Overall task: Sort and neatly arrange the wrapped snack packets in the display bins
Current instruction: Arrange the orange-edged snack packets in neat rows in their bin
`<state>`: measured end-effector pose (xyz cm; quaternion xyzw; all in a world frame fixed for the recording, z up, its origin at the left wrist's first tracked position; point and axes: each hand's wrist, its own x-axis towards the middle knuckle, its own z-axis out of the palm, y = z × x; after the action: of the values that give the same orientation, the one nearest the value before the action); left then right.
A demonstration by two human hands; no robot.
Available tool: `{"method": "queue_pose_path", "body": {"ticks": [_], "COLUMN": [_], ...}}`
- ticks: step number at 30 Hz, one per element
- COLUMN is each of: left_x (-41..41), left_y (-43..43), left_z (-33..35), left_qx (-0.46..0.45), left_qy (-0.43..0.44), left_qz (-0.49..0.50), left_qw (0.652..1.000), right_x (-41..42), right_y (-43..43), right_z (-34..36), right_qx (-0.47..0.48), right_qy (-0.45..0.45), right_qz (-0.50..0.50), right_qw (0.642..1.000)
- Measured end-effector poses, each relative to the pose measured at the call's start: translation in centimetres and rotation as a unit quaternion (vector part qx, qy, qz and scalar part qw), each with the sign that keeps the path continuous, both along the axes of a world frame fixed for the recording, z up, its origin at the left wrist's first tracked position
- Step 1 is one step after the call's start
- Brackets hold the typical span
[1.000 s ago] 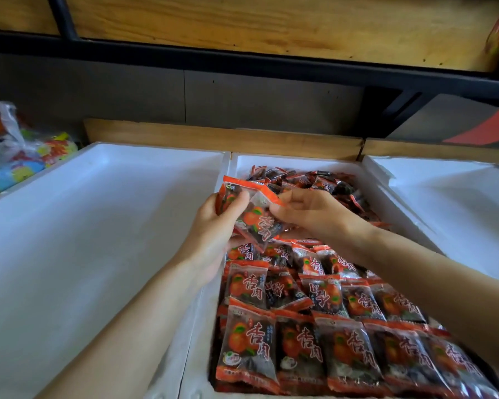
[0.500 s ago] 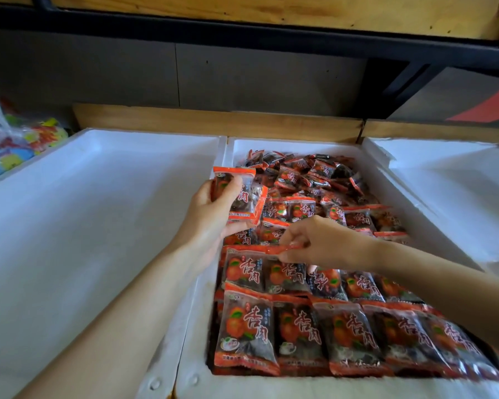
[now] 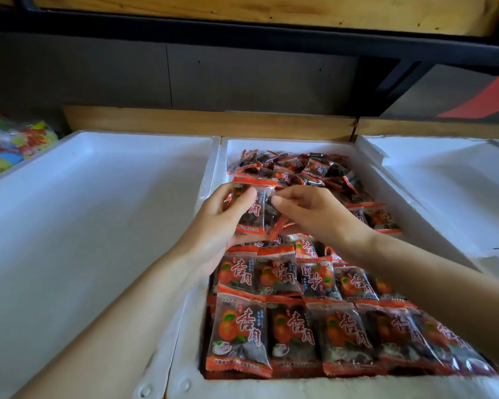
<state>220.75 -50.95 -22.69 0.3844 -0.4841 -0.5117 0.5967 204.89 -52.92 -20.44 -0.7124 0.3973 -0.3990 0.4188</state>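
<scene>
Alignment: my left hand (image 3: 222, 223) grips a red-edged clear plastic snack packet (image 3: 249, 210) above the white foam bin (image 3: 285, 144); right hand (image 3: 314, 214) curls beside it, grip unclear. I would square edges before laying.

Left hand (image 3: 217, 223) gripping packet (image 3: 252, 210), right hand (image 3: 310, 213) just beside, white bin (image 3: 288, 144)

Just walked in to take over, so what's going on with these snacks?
A person is tidying the middle bin. Their left hand holds a packet over it, and the right hand is at the packet's edge, grip unclear. The near rows lie neat; the far heap is loose.
</scene>
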Motion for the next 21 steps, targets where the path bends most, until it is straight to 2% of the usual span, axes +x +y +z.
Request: {"method": "queue_pose_path", "body": {"ticks": [4, 7, 10, 12, 16, 21], "left_x": [0.4, 0.9, 0.3, -0.4, -0.8, -0.5], "left_y": [-0.2, -0.6, -0.4, -0.1, 0.3, 0.5], "left_z": [0.0, 0.1, 0.1, 0.2, 0.5, 0.9], "left_qx": [0.002, 0.014, 0.023, 0.029, 0.017, 0.001], "left_qy": [0.03, 0.037, 0.042, 0.057, 0.103, 0.078], "left_qz": [0.038, 0.097, 0.079, 0.048, 0.006, 0.002], "left_qw": [0.999, 0.995, 0.996, 0.997, 0.994, 0.997], "right_x": [-0.3, -1.1, -1.3, -0.7, 0.6, 0.8], "right_y": [-0.4, -0.7, -0.5, 0.3, 1.1, 0.7], "right_z": [-0.2, -0.1, -0.3, -0.6, -1.5, -1.1], "right_qx": [-0.027, -0.023, -0.125, -0.207, -0.371, -0.362], "right_qy": [0.018, -0.02, 0.053, 0.088, 0.189, 0.12], "right_qz": [-0.046, -0.097, -0.157, -0.146, -0.115, -0.071], "right_qw": [0.998, 0.995, 0.978, 0.963, 0.902, 0.922]}}
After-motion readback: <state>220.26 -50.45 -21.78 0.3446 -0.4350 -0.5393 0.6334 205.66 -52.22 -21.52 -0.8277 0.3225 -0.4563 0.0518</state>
